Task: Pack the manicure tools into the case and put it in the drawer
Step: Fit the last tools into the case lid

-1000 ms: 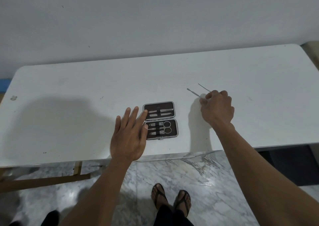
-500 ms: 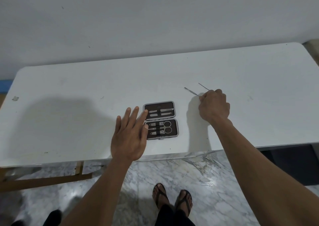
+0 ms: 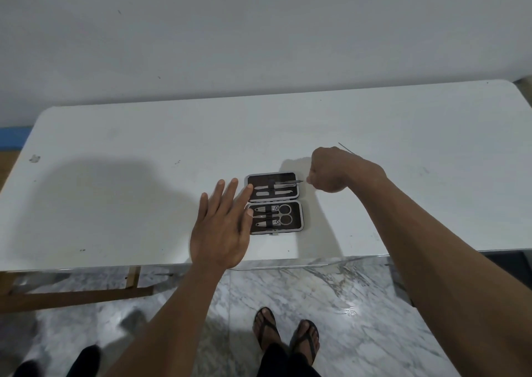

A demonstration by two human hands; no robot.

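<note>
We are judging the step in hand as the loading of a slim tool into the upper half of the case (image 3: 273, 185), which is lying open flat on the white table (image 3: 144, 146) near its front edge. The right hand (image 3: 335, 171) is sitting just beside the case's right rim, fingers curled closed around a thin metal tool (image 3: 298, 181) whose tip is poking out leftward over the rim; how much of it is inside the fist we cannot tell. The left hand (image 3: 221, 230) is lying flat and open, fingers spread, holding nothing, its fingertips (image 3: 250, 187) touching the case's left edge, bracing it, we think. The lower half is already holding scissors (image 3: 283, 214) and clippers under a strap. One more thin pick (image 3: 345, 147) is lying loose on the table behind the right hand. Next move, as we are reading it: sliding the held tool leftward under the centre strap, keeping it low and parallel to its neighbours, then collecting the loose pick. Closing the case and the drawer are not yet done; no drawer is in view. The table is scuffed and speckled, standing against a plain pale wall (image 3: 259, 31) on a marble-patterned floor (image 3: 359, 319).
</note>
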